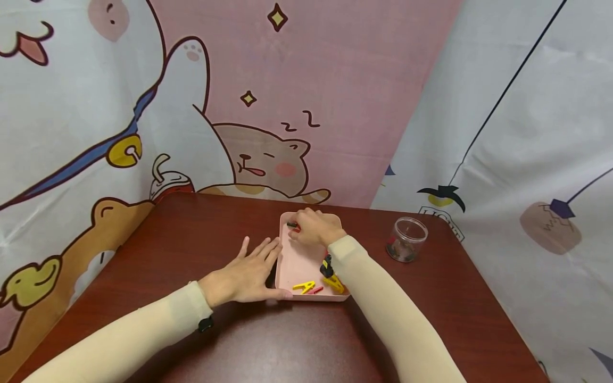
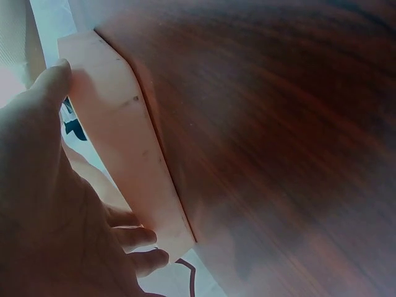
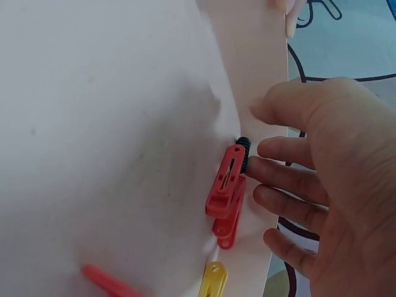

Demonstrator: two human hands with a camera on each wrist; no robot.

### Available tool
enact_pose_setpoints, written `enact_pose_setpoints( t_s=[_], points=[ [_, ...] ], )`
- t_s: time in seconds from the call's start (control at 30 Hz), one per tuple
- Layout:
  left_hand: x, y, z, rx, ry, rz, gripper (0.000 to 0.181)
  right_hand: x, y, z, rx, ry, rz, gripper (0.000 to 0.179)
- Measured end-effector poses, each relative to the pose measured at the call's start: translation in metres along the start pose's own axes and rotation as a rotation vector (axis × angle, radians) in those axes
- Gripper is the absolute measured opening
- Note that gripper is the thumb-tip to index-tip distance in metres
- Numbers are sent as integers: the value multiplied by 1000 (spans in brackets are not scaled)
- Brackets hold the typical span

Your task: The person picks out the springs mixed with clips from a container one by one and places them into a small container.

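A pink tray [image 1: 299, 260] lies on the dark wooden table. My left hand [image 1: 249, 274] rests along its left side with the fingers straight, the thumb at the near rim. In the left wrist view the fingertips touch the tray's outer wall [image 2: 114, 130]. Over the far left part of the tray is my right hand [image 1: 313, 229], beside a red plastic clip [image 3: 226, 179] with a dark ribbed piece [image 3: 243, 154] at its end. The right fingers are slightly bent and spread, with nothing between them and the thumb. Another red clip [image 3: 229, 229] lies under the first.
Yellow clips [image 1: 304, 287], a small red clip [image 1: 315, 290] and a black piece [image 1: 327, 266] lie in the near part of the tray. A clear round jar [image 1: 407, 239] stands to the right with something dark at its bottom. A printed cloth [image 1: 345, 106] hangs behind the table.
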State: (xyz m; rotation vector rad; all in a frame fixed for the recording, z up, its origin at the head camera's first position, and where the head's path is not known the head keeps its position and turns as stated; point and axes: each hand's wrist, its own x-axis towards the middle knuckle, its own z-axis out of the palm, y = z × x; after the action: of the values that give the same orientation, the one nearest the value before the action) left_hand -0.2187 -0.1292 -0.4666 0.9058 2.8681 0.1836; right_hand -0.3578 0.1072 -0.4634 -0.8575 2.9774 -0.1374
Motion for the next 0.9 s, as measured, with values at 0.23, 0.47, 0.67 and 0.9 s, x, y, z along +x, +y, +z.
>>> enact_pose_setpoints(
  t_s=[0.23,0.47,0.67,0.9],
  points=[
    [0,0,1,-5,7,2,134,0,-3,-1,-10,23,-34,35],
    [-1,0,2,-5,11,3,134,-1,1,3,53,-21,-64,37],
    [-1,0,1,0,8,1,135,-1,3,3,80,-2,-128,26],
    [-1,0,1,4,10,1,135,-1,4,3,98,-6,-201,22]
  ],
)
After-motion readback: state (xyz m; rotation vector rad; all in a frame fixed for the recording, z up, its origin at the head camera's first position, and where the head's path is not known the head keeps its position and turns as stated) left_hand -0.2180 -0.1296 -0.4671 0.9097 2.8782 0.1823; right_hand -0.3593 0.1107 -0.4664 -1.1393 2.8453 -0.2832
